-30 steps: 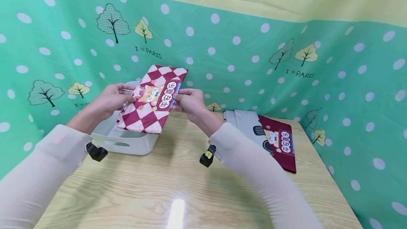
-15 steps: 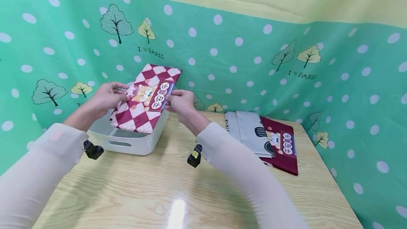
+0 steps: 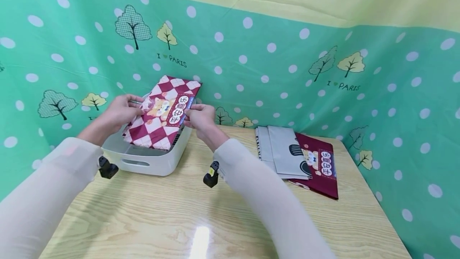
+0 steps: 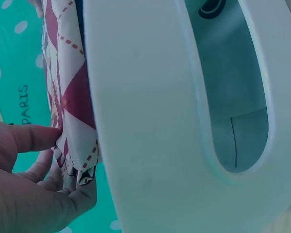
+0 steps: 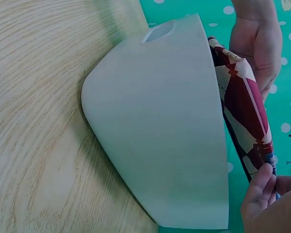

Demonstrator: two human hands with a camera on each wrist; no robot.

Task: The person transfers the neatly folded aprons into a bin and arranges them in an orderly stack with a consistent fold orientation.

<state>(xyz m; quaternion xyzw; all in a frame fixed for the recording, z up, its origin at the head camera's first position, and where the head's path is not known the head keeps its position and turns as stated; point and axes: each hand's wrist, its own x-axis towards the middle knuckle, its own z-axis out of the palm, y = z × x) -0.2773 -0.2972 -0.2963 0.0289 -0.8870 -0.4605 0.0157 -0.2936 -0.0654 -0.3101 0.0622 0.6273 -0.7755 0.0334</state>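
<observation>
Our two hands hold one folded checked cloth (image 3: 158, 129) over the white bin (image 3: 158, 165): our left hand (image 3: 123, 111) pinches the edge on the bin's left side, and our right hand (image 3: 202, 118) pinches the edge on the bin's right side. Behind the bin we see a big green and yellow curtain (image 3: 258, 57) with dots and trees. Under the bin is our wooden table (image 3: 154, 215). The bin has a long hole in its front wall, and something grey (image 4: 240, 97) shows through it. Our checked cloth tilts above the bin's top; we can't tell if it touches the rim. Well to the right of the bin lies a folded grey cloth (image 3: 284, 149). Farther right of the bin, partly under the grey one, we see a dark red cloth (image 3: 323, 185). Small black cameras (image 3: 108, 168) sit on our cuffs, one on each side of the bin.
</observation>
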